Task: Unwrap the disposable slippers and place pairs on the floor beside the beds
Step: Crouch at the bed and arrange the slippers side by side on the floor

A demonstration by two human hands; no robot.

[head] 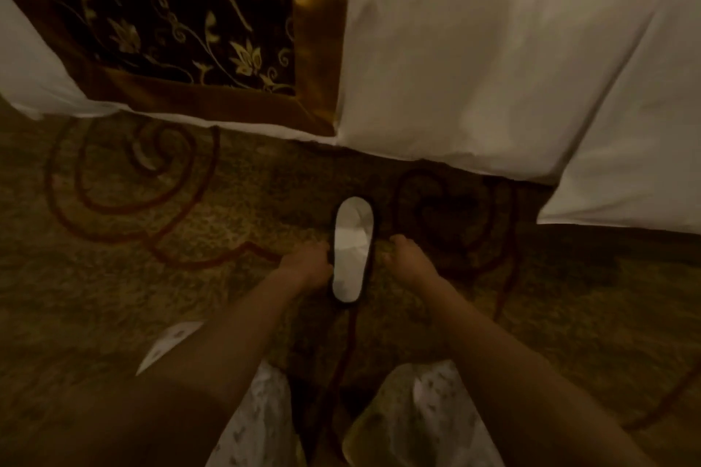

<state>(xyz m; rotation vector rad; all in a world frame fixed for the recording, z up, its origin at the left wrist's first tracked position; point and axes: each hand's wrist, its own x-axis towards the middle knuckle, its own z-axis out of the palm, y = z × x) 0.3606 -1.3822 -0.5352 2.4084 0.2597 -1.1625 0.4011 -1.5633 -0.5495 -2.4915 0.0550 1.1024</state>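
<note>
**Slipper on the carpet beside the bed, between my hands**

I am kneeling on the carpet point(113, 296), which is olive-brown with dark red swirls, and I am reaching both bare arms forward and down. A white slipper point(352, 250) is lying flat on the carpet between my hands, its long axis pointing toward the bed. It is showing a dark rim all around its edge. It is lying near the hanging edge of the white duvet point(474, 68) but not touching it.

My left hand point(307, 265) is gripping the slipper's left edge, with the fingers curled against the rim. My right hand point(407, 258) is lying just beside the right edge with its fingers bent toward the slipper. The picture is dim and blurred, so I cannot tell whether that hand is pinching the rim or only lying next to it.

A dark brown bed runner point(170, 11) with a pale floral pattern and a gold band is hanging down over the bedding on the left. My knees, in pale patterned trousers point(436, 402), are showing at the bottom.
</note>
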